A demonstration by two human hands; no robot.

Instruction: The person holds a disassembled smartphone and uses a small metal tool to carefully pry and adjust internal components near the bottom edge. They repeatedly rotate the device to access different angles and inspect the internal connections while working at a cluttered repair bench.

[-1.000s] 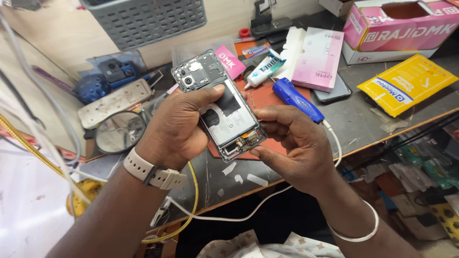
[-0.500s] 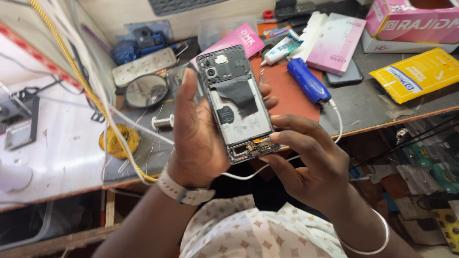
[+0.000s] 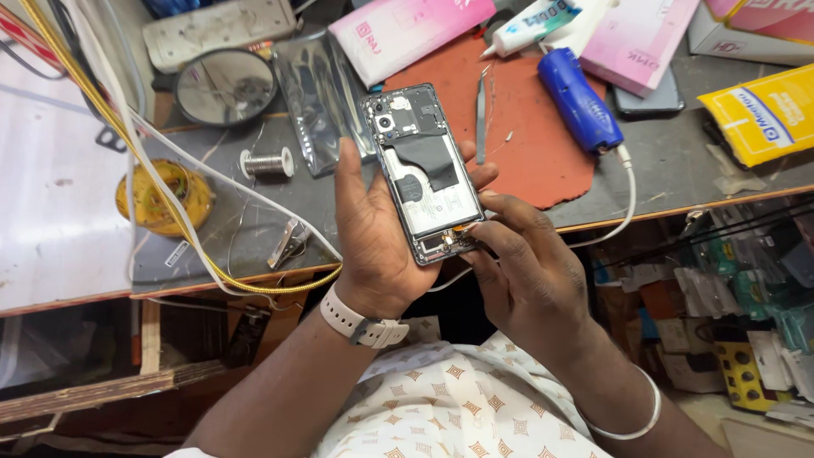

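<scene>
My left hand grips an opened smartphone with its back cover off, so the battery, black tape and camera modules show. The phone is held upright above the table's front edge, over my lap. My right hand touches the phone's bottom end with its fingertips, at the small board near the charging port. A white watch sits on my left wrist and a white bangle on my right wrist.
Behind the phone lies a red work mat with tweezers. A blue tool with a white cable, pink boxes, a yellow packet, a round mirror, a solder spool and a clear sleeve crowd the table.
The phone has come down and toward me, from over the mat to the table's front edge. My view has tilted down. Both hands keep their hold on it.
</scene>
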